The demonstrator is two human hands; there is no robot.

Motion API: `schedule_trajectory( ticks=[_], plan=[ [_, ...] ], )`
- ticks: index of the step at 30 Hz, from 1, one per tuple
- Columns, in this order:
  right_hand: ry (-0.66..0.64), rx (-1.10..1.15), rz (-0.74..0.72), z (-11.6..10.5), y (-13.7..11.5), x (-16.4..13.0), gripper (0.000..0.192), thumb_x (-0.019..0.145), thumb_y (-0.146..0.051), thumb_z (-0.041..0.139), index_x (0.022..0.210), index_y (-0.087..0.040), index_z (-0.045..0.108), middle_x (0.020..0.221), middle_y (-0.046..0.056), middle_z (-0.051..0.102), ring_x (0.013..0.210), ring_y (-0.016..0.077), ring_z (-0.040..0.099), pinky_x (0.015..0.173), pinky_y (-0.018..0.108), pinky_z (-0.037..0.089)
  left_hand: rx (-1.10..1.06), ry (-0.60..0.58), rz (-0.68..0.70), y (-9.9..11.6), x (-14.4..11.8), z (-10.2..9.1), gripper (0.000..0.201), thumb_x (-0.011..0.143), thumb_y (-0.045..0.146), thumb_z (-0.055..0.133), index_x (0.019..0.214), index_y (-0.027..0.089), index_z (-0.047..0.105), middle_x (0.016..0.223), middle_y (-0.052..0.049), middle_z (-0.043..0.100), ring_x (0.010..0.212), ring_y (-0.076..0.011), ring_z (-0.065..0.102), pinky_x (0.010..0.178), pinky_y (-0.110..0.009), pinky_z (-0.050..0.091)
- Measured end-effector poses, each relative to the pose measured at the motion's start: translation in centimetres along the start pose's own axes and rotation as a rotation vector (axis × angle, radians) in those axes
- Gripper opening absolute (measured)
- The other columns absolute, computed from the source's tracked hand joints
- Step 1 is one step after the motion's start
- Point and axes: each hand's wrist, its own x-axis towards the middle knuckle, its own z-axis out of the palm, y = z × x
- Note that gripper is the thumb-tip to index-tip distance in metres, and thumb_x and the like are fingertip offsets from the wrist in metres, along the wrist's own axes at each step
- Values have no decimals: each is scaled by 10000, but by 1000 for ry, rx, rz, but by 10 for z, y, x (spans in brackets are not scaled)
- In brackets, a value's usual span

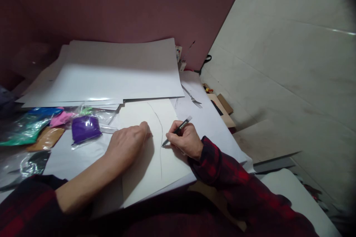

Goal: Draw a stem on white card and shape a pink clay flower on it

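A cream sheet of paper (pixel 147 177) lies on the table's white cover near its front edge. One long, thin curved line (pixel 162 126) runs down it. My right hand (pixel 185 139) grips a pen (pixel 179 127) with a dark barrel and clear end, its tip touching the sheet at the line. To the left of the line, my left hand (pixel 130 140) rests on the same sheet with its fingers curled in. The undersides of those fingers are hidden, so whatever they may hold does not show.
Large white sheets (pixel 119 70) are stacked behind the paper, against a dark reddish panel. Clear bags of coloured material, including a purple packet (pixel 86 129), lie at left. A fork (pixel 191 95) lies to the right, near the table edge. A tiled wall (pixel 292 63) stands beyond.
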Motion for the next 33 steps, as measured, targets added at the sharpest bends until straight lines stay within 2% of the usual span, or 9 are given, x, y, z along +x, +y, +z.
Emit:
schedule_trajectory(
  ticks=[12,33],
  plan=[
    [-47,38,1,1,-1,-4,142,668,-161,637,591,-178,519,436,-61,491,378,56,399,347,168,321,15,12,10,-2,0,3,260,916,251,290,953,193,541,770,-90,692,661,-245,613,542,-320,294],
    [-102,-29,-19,1,-5,-8,133,658,-145,633,576,-167,531,452,-61,478,420,54,397,389,177,319,13,16,8,-2,1,3,278,915,262,281,950,190,548,796,-104,706,668,-253,618,546,-328,309]
  ],
)
